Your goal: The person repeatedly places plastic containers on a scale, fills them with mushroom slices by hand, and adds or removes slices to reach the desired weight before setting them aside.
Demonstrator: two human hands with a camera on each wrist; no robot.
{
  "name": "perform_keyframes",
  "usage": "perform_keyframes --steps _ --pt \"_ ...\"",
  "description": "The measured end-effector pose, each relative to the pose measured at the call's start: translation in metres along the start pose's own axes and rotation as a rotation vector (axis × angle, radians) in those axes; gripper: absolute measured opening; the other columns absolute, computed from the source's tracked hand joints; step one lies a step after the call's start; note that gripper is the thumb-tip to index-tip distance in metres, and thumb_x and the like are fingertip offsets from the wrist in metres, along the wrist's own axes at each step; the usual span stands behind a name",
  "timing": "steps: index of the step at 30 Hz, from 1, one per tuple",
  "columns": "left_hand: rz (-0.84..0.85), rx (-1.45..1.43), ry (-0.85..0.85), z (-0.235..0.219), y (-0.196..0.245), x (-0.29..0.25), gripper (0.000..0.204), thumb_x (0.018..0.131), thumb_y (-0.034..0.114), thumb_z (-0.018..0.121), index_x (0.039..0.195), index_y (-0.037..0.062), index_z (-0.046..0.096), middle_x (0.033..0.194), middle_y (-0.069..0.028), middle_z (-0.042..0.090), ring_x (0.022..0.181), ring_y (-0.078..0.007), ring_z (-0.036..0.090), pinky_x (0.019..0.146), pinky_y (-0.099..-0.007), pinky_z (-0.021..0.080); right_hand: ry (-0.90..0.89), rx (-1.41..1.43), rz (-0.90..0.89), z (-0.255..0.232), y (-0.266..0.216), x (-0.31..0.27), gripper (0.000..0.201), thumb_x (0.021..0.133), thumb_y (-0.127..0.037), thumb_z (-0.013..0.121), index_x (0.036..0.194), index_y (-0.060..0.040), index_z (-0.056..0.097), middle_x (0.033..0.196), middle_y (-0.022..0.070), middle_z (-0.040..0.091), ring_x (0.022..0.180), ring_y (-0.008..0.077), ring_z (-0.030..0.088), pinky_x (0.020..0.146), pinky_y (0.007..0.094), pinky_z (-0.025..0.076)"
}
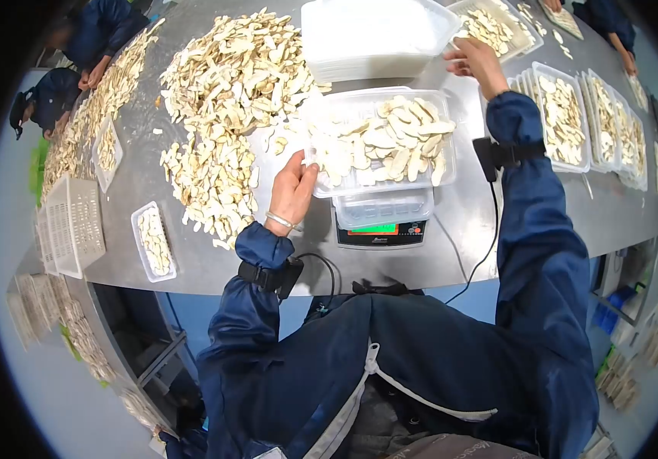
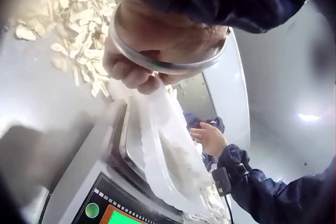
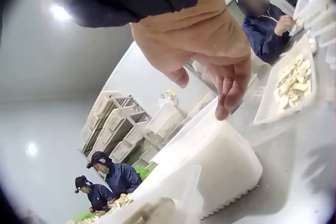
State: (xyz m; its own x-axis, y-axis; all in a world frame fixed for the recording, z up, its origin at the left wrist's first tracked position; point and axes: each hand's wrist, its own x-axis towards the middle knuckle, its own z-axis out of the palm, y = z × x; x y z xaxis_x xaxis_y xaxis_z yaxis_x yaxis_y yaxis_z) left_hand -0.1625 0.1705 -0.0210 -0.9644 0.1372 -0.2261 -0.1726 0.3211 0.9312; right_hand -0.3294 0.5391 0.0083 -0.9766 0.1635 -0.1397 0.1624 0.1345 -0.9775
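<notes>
My left hand (image 1: pixel 292 187) pinches the left rim of a clear plastic tray (image 1: pixel 390 182) with thumb and fingers. Pale, cream-coloured dried slices (image 1: pixel 405 138) fill much of that tray, heaped toward its right side. Below it is the digital scale (image 1: pixel 380 239) with its green display lit, and another clear tray (image 1: pixel 385 206) shows between the two. My right hand (image 1: pixel 478 65) reaches to the right end of a tall stack of white trays (image 1: pixel 379 38). In the right wrist view its fingers (image 3: pixel 226 100) are loosely bent and hold nothing, fingertips right above the stack's corner.
A large heap of slices (image 1: pixel 229 84) covers the metal table (image 1: pixel 283 271) on the left. Filled trays (image 1: pixel 562 118) stand in a row at right, and a white basket (image 1: pixel 524 30) of slices sits behind. A perforated basket (image 1: pixel 76 226) is at left. Other people work across the table.
</notes>
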Motion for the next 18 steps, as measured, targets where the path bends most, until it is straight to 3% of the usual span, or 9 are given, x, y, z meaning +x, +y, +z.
perform_keyframes --steps 2,3,6,8,10,11,15,18 --pt "0.023 0.012 0.042 0.001 0.0 -0.003 0.031 0.094 0.016 0.05 0.119 -0.0019 0.052 0.067 -0.0001 0.053 0.059 -0.0069 0.043 0.054 -0.0243 0.038 0.118 -0.189 -0.068 -0.01 -0.004 -0.024 0.037 0.088 -0.026 0.057 0.109 0.005 0.057 0.087 0.0128 0.068 0.065 0.0163 0.064 0.059 0.0251 0.05" --pt "0.079 0.017 0.064 -0.005 -0.004 -0.004 0.031 0.095 0.015 0.047 0.121 -0.0015 0.052 0.075 -0.0012 0.056 0.064 -0.0067 0.045 0.058 -0.0241 0.04 0.148 -0.29 -0.127 -0.018 0.003 -0.034 0.042 0.088 -0.027 0.057 0.117 0.0038 0.056 0.087 0.0116 0.068 0.065 0.0164 0.065 0.059 0.0263 0.049" --pt "0.12 -0.134 0.133 -0.019 -0.012 -0.015 0.031 0.096 0.015 0.044 0.122 -0.0002 0.051 0.083 -0.0019 0.057 0.07 -0.0063 0.046 0.062 -0.0234 0.041 -0.006 -0.378 -0.21 -0.028 0.048 -0.074 0.034 0.084 -0.022 0.06 0.107 0.002 0.062 0.076 0.0098 0.068 0.06 0.0146 0.063 0.057 0.0267 0.048" --pt "0.093 -0.093 0.126 -0.025 0.0 -0.024 0.033 0.097 0.015 0.044 0.124 -0.003 0.049 0.095 -0.0054 0.061 0.081 -0.0077 0.051 0.069 -0.0227 0.043 -0.151 -0.533 -0.126 -0.014 0.048 -0.118 0.027 0.081 -0.017 0.063 0.106 -0.0057 0.064 0.073 0.0065 0.065 0.063 0.014 0.062 0.061 0.0288 0.048" --pt "0.123 -0.17 0.17 -0.026 0.006 -0.026 0.033 0.097 0.014 0.044 0.124 -0.0047 0.048 0.101 -0.0076 0.063 0.085 -0.0083 0.054 0.073 -0.0226 0.044 -0.208 -0.437 -0.045 0.007 0.043 -0.154 0.027 0.079 -0.016 0.064 0.104 -0.0054 0.062 0.076 0.0071 0.064 0.063 0.016 0.058 0.064 0.0291 0.047" --pt "0.086 -0.025 0.119 -0.034 0.001 -0.029 0.034 0.097 0.013 0.044 0.125 -0.0064 0.047 0.109 -0.0105 0.063 0.094 -0.0099 0.055 0.081 -0.023 0.043 -0.177 -0.436 -0.016 0.022 0.043 -0.167 0.026 0.079 -0.015 0.063 0.103 -0.005 0.061 0.075 0.0082 0.063 0.063 0.0175 0.058 0.063 0.0299 0.047" --pt "0.121 -0.025 0.154 -0.044 -0.001 -0.03 0.033 0.097 0.011 0.043 0.126 -0.0066 0.046 0.111 -0.0113 0.062 0.098 -0.012 0.054 0.085 -0.0245 0.043 -0.105 -0.48 0.001 0.044 0.058 -0.177 0.022 0.078 -0.011 0.06 0.098 -0.0028 0.06 0.074 0.0126 0.062 0.063 0.0227 0.06 0.062 0.0326 0.047" --pt "0.105 -0.077 0.144 -0.049 0.001 -0.034 0.034 0.097 0.011 0.043 0.126 -0.0066 0.046 0.111 -0.0108 0.062 0.098 -0.012 0.055 0.085 -0.0249 0.043 -0.006 -0.496 -0.171 0.015 0.073 -0.17 0.021 0.078 -0.009 0.059 0.097 -0.0012 0.06 0.076 0.0152 0.063 0.065 0.0264 0.061 0.062 0.0338 0.047"
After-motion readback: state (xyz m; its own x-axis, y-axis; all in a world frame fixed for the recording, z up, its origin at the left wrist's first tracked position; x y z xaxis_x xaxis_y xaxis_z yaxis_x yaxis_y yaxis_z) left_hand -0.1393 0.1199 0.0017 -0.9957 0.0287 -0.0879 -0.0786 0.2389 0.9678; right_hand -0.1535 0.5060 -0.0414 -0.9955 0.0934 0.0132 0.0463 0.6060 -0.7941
